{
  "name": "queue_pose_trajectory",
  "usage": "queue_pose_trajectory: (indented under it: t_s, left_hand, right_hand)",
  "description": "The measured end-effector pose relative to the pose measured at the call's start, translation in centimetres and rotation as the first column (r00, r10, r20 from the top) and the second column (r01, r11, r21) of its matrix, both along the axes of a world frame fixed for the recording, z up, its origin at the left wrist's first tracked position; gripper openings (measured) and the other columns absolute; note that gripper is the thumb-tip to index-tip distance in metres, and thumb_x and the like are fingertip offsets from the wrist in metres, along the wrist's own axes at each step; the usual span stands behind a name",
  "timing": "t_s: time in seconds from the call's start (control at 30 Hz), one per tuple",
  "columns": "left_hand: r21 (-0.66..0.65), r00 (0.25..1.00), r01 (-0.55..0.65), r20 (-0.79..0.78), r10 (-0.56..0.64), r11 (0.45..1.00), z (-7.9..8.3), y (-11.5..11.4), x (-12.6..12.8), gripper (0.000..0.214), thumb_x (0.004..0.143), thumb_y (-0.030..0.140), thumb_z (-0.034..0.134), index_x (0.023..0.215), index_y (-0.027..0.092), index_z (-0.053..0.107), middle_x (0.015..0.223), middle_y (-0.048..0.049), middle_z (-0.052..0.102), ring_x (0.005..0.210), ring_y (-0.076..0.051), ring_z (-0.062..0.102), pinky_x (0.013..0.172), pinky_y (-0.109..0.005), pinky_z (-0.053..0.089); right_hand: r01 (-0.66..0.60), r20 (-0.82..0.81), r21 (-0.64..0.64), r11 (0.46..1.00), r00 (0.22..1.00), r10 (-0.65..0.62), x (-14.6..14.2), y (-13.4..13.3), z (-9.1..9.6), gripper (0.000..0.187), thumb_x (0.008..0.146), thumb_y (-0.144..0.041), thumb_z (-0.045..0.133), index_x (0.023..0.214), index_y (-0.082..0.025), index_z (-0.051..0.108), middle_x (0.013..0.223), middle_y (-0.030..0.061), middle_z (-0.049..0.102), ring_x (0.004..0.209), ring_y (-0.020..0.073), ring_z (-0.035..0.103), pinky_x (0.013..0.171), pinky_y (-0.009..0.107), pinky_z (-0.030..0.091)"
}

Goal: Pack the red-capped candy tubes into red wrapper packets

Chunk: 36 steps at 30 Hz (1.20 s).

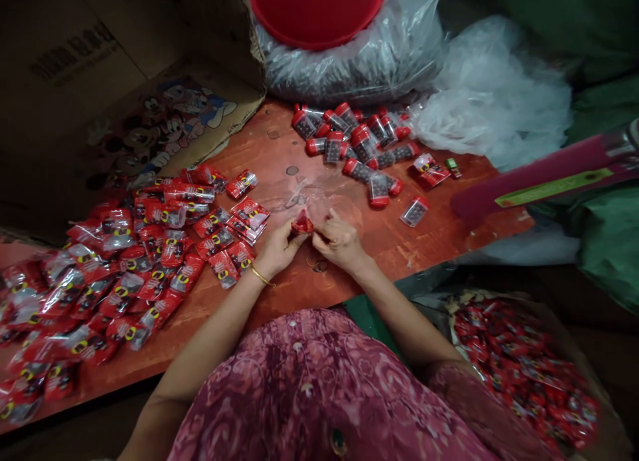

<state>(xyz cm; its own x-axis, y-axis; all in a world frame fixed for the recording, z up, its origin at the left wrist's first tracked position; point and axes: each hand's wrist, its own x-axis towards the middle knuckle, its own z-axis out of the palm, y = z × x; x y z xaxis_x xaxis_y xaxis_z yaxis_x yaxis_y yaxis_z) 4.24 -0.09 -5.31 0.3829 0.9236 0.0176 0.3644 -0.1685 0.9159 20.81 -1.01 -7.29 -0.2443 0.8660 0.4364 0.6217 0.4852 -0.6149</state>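
My left hand (277, 247) and my right hand (339, 240) meet over the middle of the orange-brown table (399, 248). Both pinch one small red packet (302, 223) between their fingertips. A gold bangle sits on my left wrist. Just left of my left hand lies a spread of filled red packets (150, 255) with clear windows. Beyond my hands, near the table's far edge, lies a heap of small clear containers with red caps (357, 148).
A cardboard box with cartoon print (164, 122) stands at the back left. A red bucket (317, 8) rests on a full clear plastic bag (359, 62). At lower right a bag of red packets (519, 361) lies open. A magenta tube (544, 181) lies at the right.
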Motion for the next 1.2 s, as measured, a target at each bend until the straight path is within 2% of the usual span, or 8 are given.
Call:
queue_pose_trajectory:
  t_s: [0.1,0.2,0.37,0.53,0.77,0.9,1.07,1.2]
  left_hand:
    - [-0.03,1.0,-0.003,0.021,0.004,1.0,-0.1,0.1,-0.2,0.028,0.081,0.037,0.051,0.093,0.015,0.064,0.09,-0.0084,0.067,0.083,-0.021,0.06,0.079,-0.032,0.045]
    - [-0.024,1.0,-0.005,0.005,0.006,1.0,0.3,0.2,-0.3,0.028,0.081,0.037,0.052,0.093,0.016,0.066,0.094,-0.0083,0.068,0.085,-0.022,0.059,0.08,-0.033,0.044]
    - [0.062,0.994,-0.012,-0.106,0.019,0.998,0.5,0.1,-0.3,0.028,0.082,0.037,0.051,0.094,0.018,0.067,0.096,-0.008,0.068,0.09,-0.023,0.058,0.09,-0.037,0.041]
    - [0.134,0.952,0.036,-0.306,0.007,0.99,-0.6,-0.4,0.0,0.034,0.085,0.031,0.046,0.114,0.018,0.059,0.117,-0.0099,0.061,0.112,-0.024,0.052,0.108,-0.045,0.023]
    - [0.182,0.878,0.061,-0.478,0.034,0.981,0.0,-0.8,0.4,0.04,0.087,0.027,0.043,0.125,0.017,0.048,0.128,-0.011,0.054,0.125,-0.023,0.041,0.109,-0.046,0.022]
    - [0.161,0.847,0.084,-0.531,0.014,0.983,0.2,-0.5,0.5,0.039,0.085,0.021,0.045,0.123,0.016,0.05,0.129,-0.0117,0.053,0.128,-0.025,0.037,0.108,-0.049,0.024]
    - [0.149,0.871,0.058,-0.491,0.023,0.987,0.0,-0.4,0.2,0.038,0.082,0.019,0.047,0.119,0.013,0.053,0.128,-0.0123,0.054,0.13,-0.027,0.036,0.109,-0.051,0.023]
    - [0.169,0.956,-0.004,-0.288,0.053,0.986,0.7,-0.6,-0.8,0.054,0.075,0.014,0.05,0.128,0.01,0.045,0.132,-0.014,0.05,0.124,-0.026,0.043,0.108,-0.044,0.029]
  right_hand:
    - [-0.028,-0.097,-0.042,0.999,0.995,0.024,0.1,-0.1,0.1,0.019,0.08,-0.021,0.048,0.09,-0.021,0.064,0.076,0.003,0.067,0.068,0.0164,0.06,0.093,0.046,0.044]
    - [-0.124,-0.172,-0.093,0.988,0.979,0.107,0.3,0.4,0.9,0.028,0.083,-0.031,0.052,0.108,-0.021,0.059,0.097,0.0071,0.066,0.087,0.0192,0.06,0.084,0.039,0.048]
    - [-0.181,-0.181,-0.014,0.983,0.968,0.176,0.4,1.5,0.7,0.022,0.086,-0.036,0.051,0.093,-0.023,0.067,0.076,0.0031,0.066,0.07,0.0158,0.058,0.072,0.033,0.046]
    - [-0.189,-0.196,0.032,0.981,0.962,0.192,0.6,1.5,-0.7,0.028,0.087,-0.042,0.048,0.089,-0.021,0.067,0.076,0.0026,0.068,0.069,0.0144,0.06,0.086,0.036,0.042]
    - [-0.219,-0.031,0.003,0.976,0.975,0.219,1.1,1.5,-0.5,0.033,0.089,-0.043,0.044,0.085,-0.019,0.066,0.068,0.0038,0.063,0.066,0.0162,0.053,0.079,0.037,0.041]
    - [-0.259,-0.107,-0.049,0.965,0.962,0.253,0.6,1.7,0.6,0.036,0.079,-0.051,0.056,0.096,-0.02,0.063,0.084,0.0055,0.061,0.078,0.0182,0.053,0.074,0.034,0.043]
    - [-0.274,-0.25,-0.083,0.958,0.936,0.246,-0.9,2.4,0.8,0.033,0.076,-0.051,0.06,0.073,-0.019,0.063,0.075,0.003,0.058,0.071,0.0156,0.052,0.067,0.03,0.042]
    - [-0.232,-0.209,-0.125,0.965,0.956,0.203,-1.1,3.0,-0.2,0.033,0.075,-0.052,0.062,0.067,-0.019,0.063,0.067,0.0014,0.059,0.067,0.0154,0.051,0.07,0.031,0.039]
